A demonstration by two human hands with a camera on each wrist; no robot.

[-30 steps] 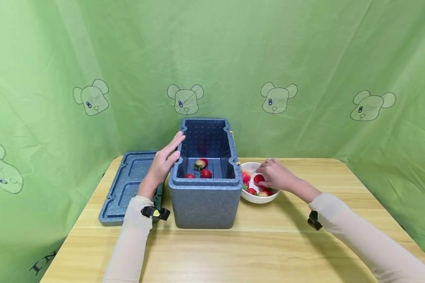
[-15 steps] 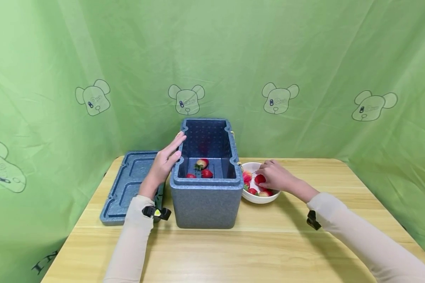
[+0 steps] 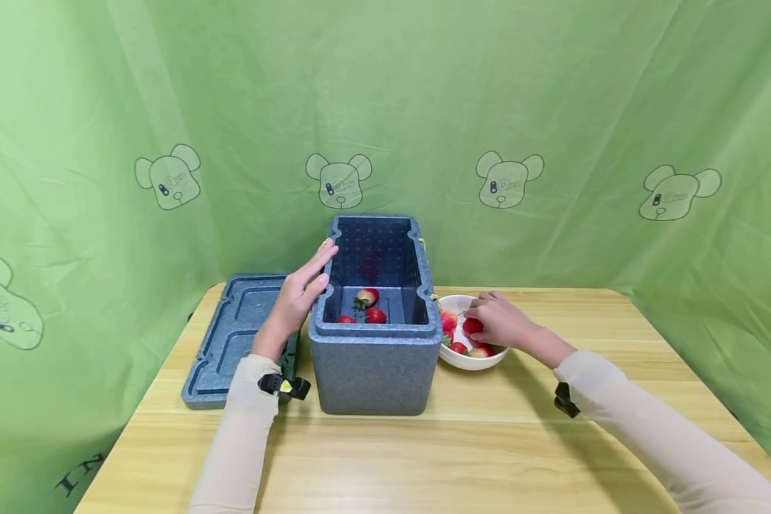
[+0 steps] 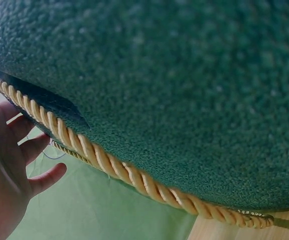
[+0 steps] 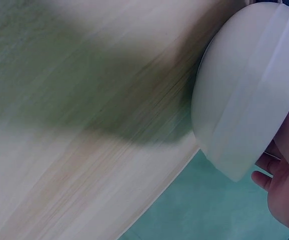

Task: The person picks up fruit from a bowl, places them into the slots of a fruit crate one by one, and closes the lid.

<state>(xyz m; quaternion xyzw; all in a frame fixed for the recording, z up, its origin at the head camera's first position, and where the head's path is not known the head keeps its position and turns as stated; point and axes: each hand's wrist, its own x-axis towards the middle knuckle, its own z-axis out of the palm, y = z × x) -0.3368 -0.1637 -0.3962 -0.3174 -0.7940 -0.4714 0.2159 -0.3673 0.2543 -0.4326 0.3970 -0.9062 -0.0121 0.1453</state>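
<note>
A blue-grey foam box (image 3: pixel 375 375) stands uncovered on the table, with several strawberries (image 3: pixel 365 298) on its floor. My left hand (image 3: pixel 293 298) rests on the box's left rim, fingers straight and slightly spread; in the left wrist view the hand (image 4: pixel 7 170) appears beyond a twisted gold rope (image 4: pixel 129 175) on the box's side. Close against the box's right side is a white bowl (image 3: pixel 465 363) holding several strawberries. Reaching into it from the right, my right hand (image 3: pixel 500 318) has its fingers bent down around a red strawberry (image 3: pixel 472 327); its fingertips are partly hidden.
The box's lid (image 3: pixel 231 343) lies flat at the left, partly under my left forearm. A light wooden table (image 3: pixel 424 464) carries everything, and a green curtain (image 3: pixel 385 107) with bear-head drawings hangs behind and at both sides.
Hardly anything differs. The right forearm has shifted very slightly left, while the hand stays in the bowl. The left hand keeps its place on the box rim.
</note>
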